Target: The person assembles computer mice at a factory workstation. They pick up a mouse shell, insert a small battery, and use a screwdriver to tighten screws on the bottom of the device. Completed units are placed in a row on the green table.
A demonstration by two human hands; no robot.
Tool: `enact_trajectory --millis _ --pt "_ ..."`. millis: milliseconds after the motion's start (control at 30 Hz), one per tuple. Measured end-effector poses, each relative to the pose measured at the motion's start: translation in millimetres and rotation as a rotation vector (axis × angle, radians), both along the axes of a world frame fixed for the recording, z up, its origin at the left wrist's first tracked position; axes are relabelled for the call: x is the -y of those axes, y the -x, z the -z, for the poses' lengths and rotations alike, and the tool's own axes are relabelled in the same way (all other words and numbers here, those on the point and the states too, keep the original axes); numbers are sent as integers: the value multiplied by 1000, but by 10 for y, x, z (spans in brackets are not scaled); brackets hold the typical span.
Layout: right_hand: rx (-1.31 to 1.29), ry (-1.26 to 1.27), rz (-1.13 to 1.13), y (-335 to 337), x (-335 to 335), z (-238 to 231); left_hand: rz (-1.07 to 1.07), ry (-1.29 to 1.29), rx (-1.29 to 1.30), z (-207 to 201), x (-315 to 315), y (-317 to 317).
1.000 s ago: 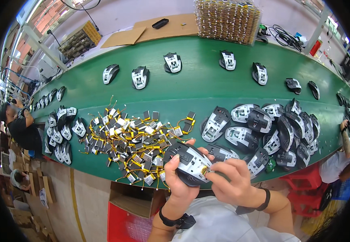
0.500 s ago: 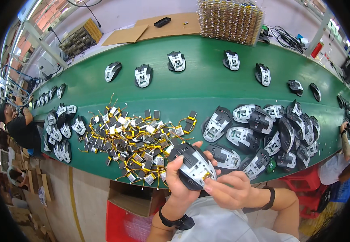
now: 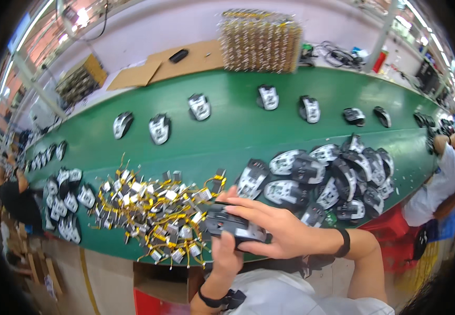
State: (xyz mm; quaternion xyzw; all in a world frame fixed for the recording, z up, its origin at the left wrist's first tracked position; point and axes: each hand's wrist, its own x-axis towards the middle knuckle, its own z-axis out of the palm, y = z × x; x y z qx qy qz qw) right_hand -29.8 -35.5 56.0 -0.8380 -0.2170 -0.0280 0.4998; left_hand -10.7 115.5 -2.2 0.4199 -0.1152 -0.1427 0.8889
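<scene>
A black and silver computer mouse, partly assembled, is held up over the near edge of the green bench. Around it from below and the left wraps my left hand, its thumb on the near side and fingertips showing behind. My right hand grips the same mouse from the right, fingers laid across its top and thumb underneath. Its lower end is partly hidden by that hand. Just left lies a heap of small battery packs with yellow tape and thin wires. To the right is a pile of similar mouse bodies.
Mouse bodies stand spaced out along the green bench. More sit in a cluster at the left. Behind are a stacked block of trays and cardboard. Other people sit at the far left and right.
The mouse has turned in my hands. My right hand has gone from pinching near its lower end to lying across its top. The whole view has shifted.
</scene>
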Motion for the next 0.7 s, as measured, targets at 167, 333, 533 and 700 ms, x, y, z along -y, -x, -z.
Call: enact_trajectory --millis 167,333,533,700 --pt "195 273 472 -1081 792 -55 44 -283 0 -134 -225 -57" --pt "-159 831 845 -1602 1835 740 72 -283 44 -29 -220 -20" --pt "-323 946 515 -1951 2161 557 75 -351 23 61 -375 -58" --pt "-529 881 908 -1961 2721 560 60 -348 87 31 -428 -97"
